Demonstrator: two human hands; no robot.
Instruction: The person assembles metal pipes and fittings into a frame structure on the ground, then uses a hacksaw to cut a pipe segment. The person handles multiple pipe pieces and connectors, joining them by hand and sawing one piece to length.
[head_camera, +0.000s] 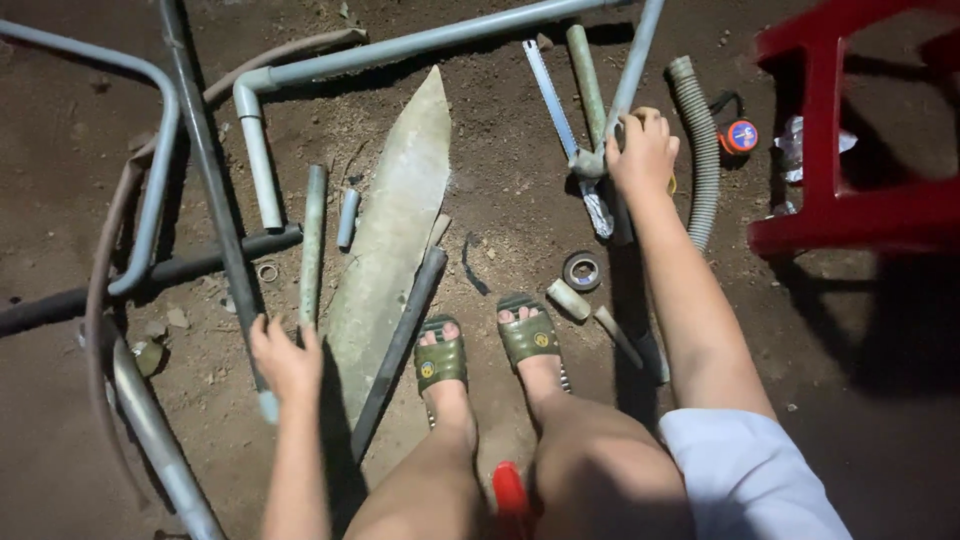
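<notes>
Seated position, feet in green sandals (485, 350) on the dirt floor (500, 200), knees toward the camera.

Left hand (287, 362): low and near, fingers curled down over the lower end of a thin greenish pipe (313, 240), which runs straight away from the hand. Cannot tell whether the fingers close fully around it or only rest on top. Just to the right of this hand lies a long pointed flat slab (390, 250), with a dark bar (395, 350) leaning along its edge. To the left of the hand, a dark pipe (215, 200) crosses toward the far side, with grey curved tubing (150, 180) beyond it.

Right hand (641, 152): reached out far, fingers closed around the grey pipe (635, 60) at the point where it meets a fitting (588, 162). A hacksaw (553, 105) lies just left of this hand, blade pointing away. A corrugated hose (700, 150) lies just right of it, and a small orange tape measure (740, 136) beyond that. Nearer than the hand: a tape roll (582, 270) and a short pipe offcut (568, 298). A red plastic stool (850, 130) stands far right.

Judgement: the grey pipe is being steadied at the fitting. To do this well, grip close to the joint, keep the wrist in line with the pipe, and keep the saw blade clear of the fingers. The left hand's pipe should stay flat on the floor so it does not roll.
</notes>
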